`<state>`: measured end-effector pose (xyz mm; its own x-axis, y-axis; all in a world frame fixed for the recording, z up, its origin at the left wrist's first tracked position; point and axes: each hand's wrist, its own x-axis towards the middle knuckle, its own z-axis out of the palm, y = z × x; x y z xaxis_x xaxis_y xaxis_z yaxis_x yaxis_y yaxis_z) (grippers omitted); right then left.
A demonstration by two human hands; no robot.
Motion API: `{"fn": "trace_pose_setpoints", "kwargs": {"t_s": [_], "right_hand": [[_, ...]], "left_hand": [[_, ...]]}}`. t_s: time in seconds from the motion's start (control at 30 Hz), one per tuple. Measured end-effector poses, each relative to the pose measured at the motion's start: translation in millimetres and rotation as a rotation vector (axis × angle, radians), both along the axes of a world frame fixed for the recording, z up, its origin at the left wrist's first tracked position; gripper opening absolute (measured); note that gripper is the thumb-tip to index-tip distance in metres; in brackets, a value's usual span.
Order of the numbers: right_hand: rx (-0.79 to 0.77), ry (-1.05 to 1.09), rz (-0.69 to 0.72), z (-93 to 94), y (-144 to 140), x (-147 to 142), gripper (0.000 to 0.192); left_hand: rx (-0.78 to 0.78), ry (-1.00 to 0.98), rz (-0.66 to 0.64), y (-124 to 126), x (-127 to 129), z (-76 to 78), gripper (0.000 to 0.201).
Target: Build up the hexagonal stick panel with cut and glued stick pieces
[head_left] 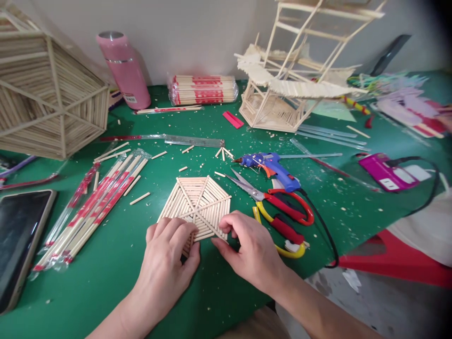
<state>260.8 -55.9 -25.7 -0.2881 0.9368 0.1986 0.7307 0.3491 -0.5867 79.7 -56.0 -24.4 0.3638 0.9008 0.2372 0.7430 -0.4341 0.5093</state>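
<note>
A many-sided panel [203,190] of thin wooden sticks lies on the green table, its spokes meeting near the middle. My left hand [168,256] is closed on the panel's near left edge, fingers on top and thumb at the rim. At the near right corner, my right hand [247,249] pinches the panel's edge between thumb and curled fingers. Close to the right hand are red-handled scissors [282,202], pliers [282,230] with red and yellow grips, and a blue glue gun [270,165] pointing left. Part of the panel's near side is hidden under the left fingers.
Packs of wrapped chopsticks [95,212] and a phone [24,245] lie left. A large stick-built piece [77,94], a pink bottle [125,70], a chopstick bundle [203,89] and a stick framework [271,117] stand behind. A purple box [383,172] with a cable sits right.
</note>
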Motion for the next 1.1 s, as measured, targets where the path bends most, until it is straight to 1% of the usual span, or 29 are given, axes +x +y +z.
{"fn": "trace_pose_setpoints", "kwargs": {"t_s": [0.17,0.37,0.77,1.0,1.1], "right_hand": [[0.009,0.003,0.003,0.6,-0.2,-1.7,0.01],[0.024,-0.016,-0.019,-1.3,-0.6,-2.8,0.008],[0.014,-0.027,-0.025,-1.1,0.8,-3.7,0.009],[0.0,-0.019,-0.01,-0.1,0.8,-2.2,0.008],[-0.001,-0.015,-0.005,0.2,0.2,-2.2,0.009]], "left_hand": [[-0.012,-0.016,0.01,0.1,0.7,-0.2,0.005],[-0.022,-0.003,-0.007,0.3,-0.2,0.6,0.014],[-0.043,0.025,0.01,0.2,0.1,1.3,0.02],[-0.032,0.005,0.007,0.8,1.2,0.9,0.019],[-0.032,-0.005,0.003,0.1,-0.2,-0.2,0.015]]}}
